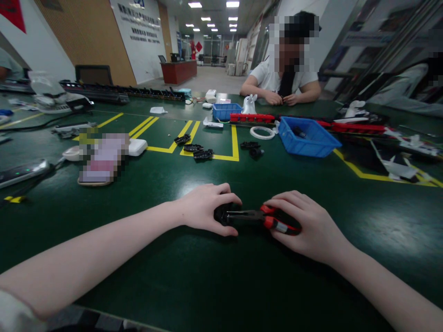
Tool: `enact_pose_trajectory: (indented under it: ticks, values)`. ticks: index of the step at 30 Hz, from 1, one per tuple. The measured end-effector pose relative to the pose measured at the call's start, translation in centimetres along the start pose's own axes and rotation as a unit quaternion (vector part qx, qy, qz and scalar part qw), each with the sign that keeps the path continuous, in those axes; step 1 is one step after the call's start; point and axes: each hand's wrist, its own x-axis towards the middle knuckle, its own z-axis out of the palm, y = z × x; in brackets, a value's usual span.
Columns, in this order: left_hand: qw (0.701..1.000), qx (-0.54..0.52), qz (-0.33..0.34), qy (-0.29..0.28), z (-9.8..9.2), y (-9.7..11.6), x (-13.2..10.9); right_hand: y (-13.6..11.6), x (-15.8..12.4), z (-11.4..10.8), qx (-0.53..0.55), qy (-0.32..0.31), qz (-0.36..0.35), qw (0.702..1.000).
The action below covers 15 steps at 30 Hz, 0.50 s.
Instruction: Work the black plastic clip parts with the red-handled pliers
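Red-handled pliers (pixel 256 215), in the head view, lie low over the worktop (pixel 207 286), their nose meeting a small black part (pixel 222 213). Left of the pliers, the left hand (pixel 204 206) curls thumb and fingers partway round that part; right of them, the right hand (pixel 309 224) wraps loosely about their handles. Beyond the pliers sit loose black pieces (pixel 203 154). The step in hand seems to be working the part with the pliers; the next move probably calls for steady support and a controlled squeeze.
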Motion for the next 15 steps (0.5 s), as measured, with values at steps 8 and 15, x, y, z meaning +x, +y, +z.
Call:
enact_pose_trajectory:
  ticks: [8,15]
  values:
    - [1.0,-0.008,-0.004,-0.004,-0.08,-0.05,0.07,-0.42,-0.1,-0.06,0.014,-0.016,0.006,1.0]
    - [1.0,-0.008,0.005,-0.003,-0.05,-0.13,-0.03,-0.66,0.0,-0.41,0.03,-0.024,0.017,0.999]
